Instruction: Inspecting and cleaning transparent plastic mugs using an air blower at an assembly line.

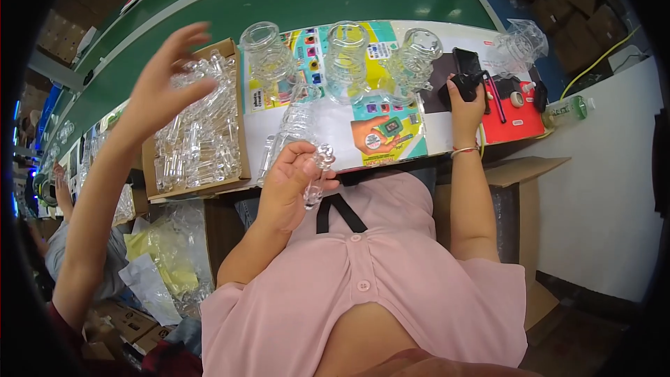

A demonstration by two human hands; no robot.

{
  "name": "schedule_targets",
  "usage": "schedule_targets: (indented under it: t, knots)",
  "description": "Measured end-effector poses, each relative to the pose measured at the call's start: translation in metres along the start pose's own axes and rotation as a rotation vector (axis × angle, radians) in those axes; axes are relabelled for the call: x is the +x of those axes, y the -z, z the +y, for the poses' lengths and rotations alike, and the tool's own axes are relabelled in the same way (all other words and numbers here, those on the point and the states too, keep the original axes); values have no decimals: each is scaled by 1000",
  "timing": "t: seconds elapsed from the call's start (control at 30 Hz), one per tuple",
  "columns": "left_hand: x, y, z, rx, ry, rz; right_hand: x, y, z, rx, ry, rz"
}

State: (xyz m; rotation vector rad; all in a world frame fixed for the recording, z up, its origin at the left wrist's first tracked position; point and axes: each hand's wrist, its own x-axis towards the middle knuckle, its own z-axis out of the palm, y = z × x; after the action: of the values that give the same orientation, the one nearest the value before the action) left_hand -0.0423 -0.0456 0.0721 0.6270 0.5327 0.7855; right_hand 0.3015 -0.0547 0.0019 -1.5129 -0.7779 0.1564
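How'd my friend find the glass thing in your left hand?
Find the pink shirt, then the left hand in front. That hand holds a slim, knobbly clear glass piece; nearby glassware is on the table or in the box.

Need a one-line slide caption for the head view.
Left hand holds a clear glassy piece, right hand on a black object; cardboard box of clear parts at left.

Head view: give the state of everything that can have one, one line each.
Left hand: closed on a small glass piece
Right hand: closed on a black object
Co-worker's hand: open, fingers spread
Shallow cardboard box: open, filled with glass pieces
Middle large glass vessel: appears upright
Cardboard box at lower right: flap open
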Motion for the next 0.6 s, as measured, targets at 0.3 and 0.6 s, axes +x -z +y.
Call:
schedule_targets:
  t: [0.3, 0.6]
  knots:
    - [-1, 8, -5, -71, 24, -5, -25, 7, -39, 188, 408, 190]
    - [7, -2, -20, 135, 136, -183, -122, -25, -121, 257, 248, -891]
